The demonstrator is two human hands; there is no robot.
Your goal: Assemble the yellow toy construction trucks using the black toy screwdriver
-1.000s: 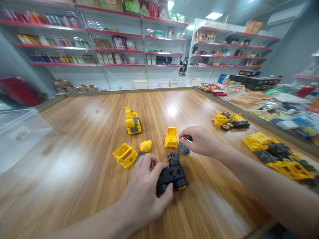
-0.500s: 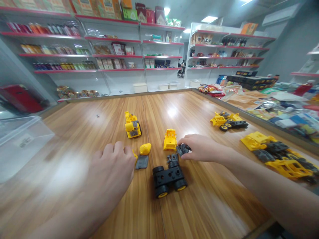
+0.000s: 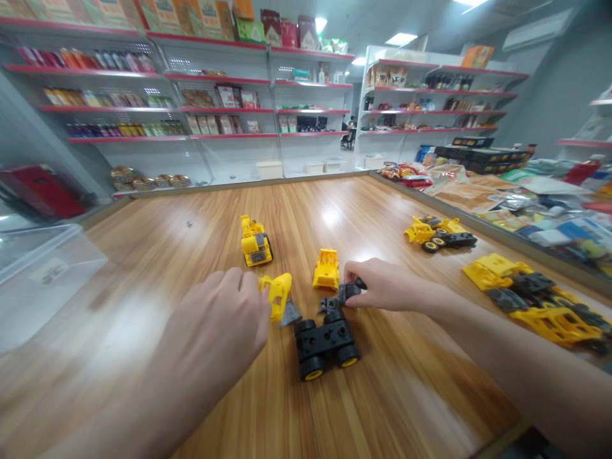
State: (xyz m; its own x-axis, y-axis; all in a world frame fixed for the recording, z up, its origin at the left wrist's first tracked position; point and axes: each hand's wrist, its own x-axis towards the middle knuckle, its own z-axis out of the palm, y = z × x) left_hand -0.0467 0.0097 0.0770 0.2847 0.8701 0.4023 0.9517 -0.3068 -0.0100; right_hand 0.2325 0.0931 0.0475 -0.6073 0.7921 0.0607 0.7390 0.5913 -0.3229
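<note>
My left hand (image 3: 227, 309) has its fingers closed on a yellow toy-vehicle part (image 3: 278, 298), which is tilted up; the fingertips are hidden behind the knuckles. A flat grey piece (image 3: 291, 313) shows just beyond and below that part; I cannot tell whether the two are joined. My right hand (image 3: 375, 284) pinches a dark grey toy part (image 3: 349, 293) low over the table. Close to it lies a small grey jointed piece (image 3: 329, 306), at the far side of a black wheeled chassis (image 3: 322, 341). A yellow toy cab (image 3: 326, 271) stands between the hands, slightly farther off.
A yellow toy construction vehicle (image 3: 256, 242) stands farther back on the wooden table (image 3: 229, 408). To the right are a black-and-yellow toy vehicle (image 3: 440, 234) and a pile of yellow and black toy parts (image 3: 535, 303). A clear plastic bin (image 3: 43, 280) sits at the left edge.
My left hand has moved a little to the right, and the yellow part has tipped up in it. The flat grey piece has shifted right, towards the chassis. My right hand has barely moved.
</note>
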